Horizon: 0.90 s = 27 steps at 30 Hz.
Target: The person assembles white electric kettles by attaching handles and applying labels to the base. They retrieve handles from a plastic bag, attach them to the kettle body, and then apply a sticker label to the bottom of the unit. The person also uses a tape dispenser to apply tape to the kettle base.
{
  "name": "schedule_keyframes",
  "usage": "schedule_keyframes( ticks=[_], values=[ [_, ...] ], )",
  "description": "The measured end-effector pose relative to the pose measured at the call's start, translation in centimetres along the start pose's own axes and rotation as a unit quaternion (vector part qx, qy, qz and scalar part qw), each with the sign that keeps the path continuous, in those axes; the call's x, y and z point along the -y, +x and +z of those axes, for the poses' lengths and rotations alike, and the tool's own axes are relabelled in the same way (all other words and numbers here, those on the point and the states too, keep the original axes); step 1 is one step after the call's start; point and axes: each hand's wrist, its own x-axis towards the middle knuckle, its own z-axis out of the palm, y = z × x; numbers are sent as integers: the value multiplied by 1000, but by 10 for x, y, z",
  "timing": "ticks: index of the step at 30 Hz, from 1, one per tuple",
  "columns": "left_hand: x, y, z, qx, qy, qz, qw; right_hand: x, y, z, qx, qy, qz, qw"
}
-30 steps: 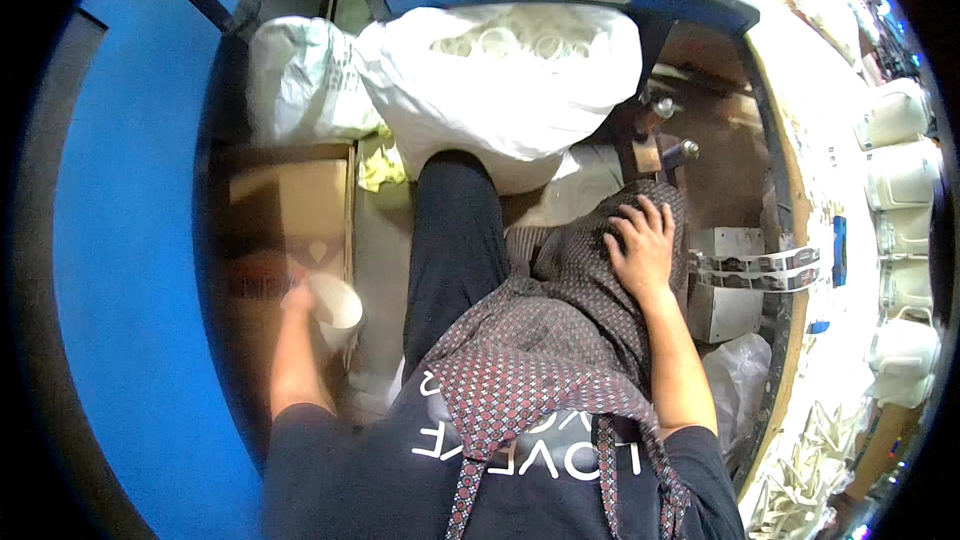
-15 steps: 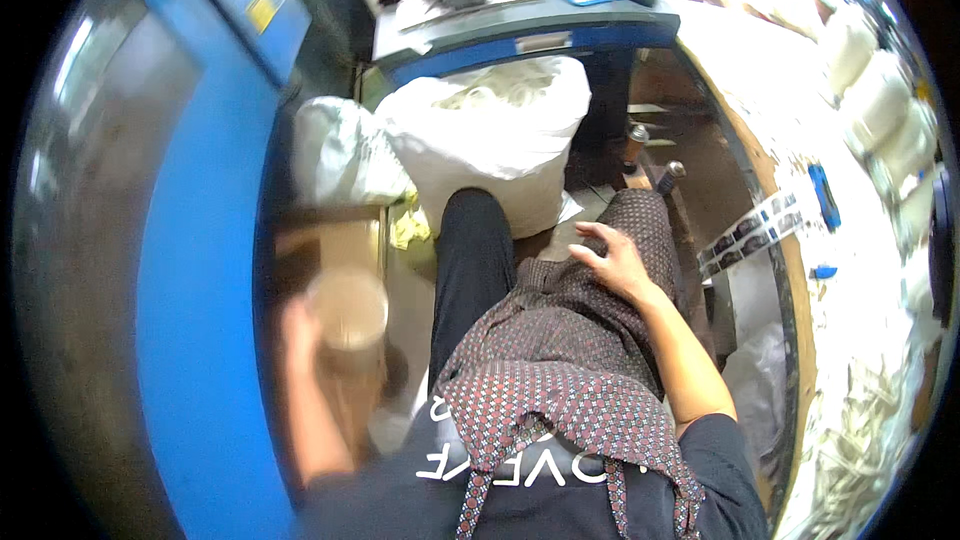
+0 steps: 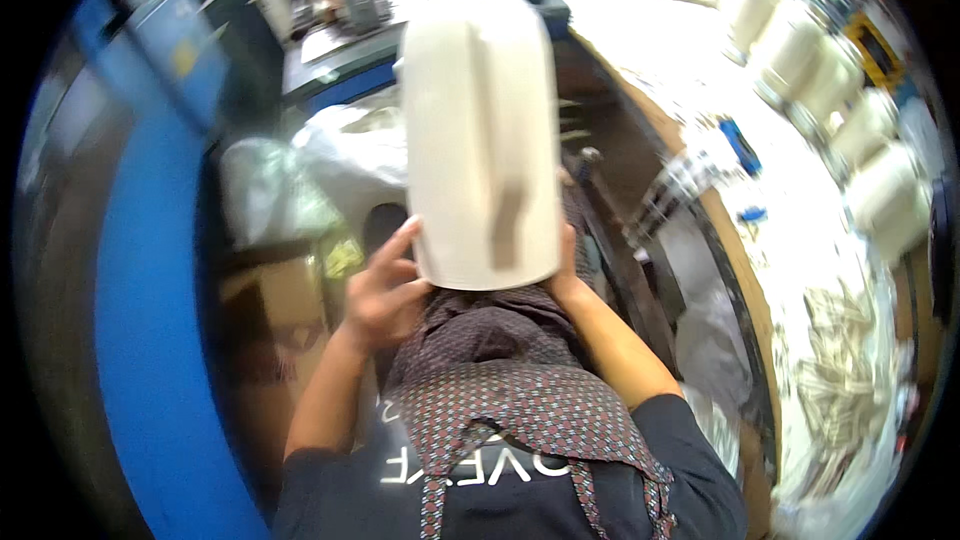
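Above the lap, both hands gripping a white cone, contents unseen

Both hands cupping tall white cone, patterned apron below

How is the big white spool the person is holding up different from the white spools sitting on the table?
The held spool is up in the air between the left hand and right hand; the table spools rest on the table, untouched by either hand. The held spool looks huge because it is close to the camera; the table spools look small and far off. The held one is alone; the table ones stand in a row. All are white and rounded.
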Motion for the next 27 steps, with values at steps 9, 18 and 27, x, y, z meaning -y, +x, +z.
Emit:
schedule_keyframes(
  ticks=[9, 18, 27],
  values=[
    [110, 42, 66, -16, -8, -79, 997, -28, -24, -5, 200, -253, 72, 944],
    [129, 53, 133, -88, -153, -161, 971, 19, 101, -280, -204, -621, -16, 756],
    [106, 18, 127, -26, -83, -278, 957, -8, 110, -318, -88, -649, 25, 755]
  ],
)
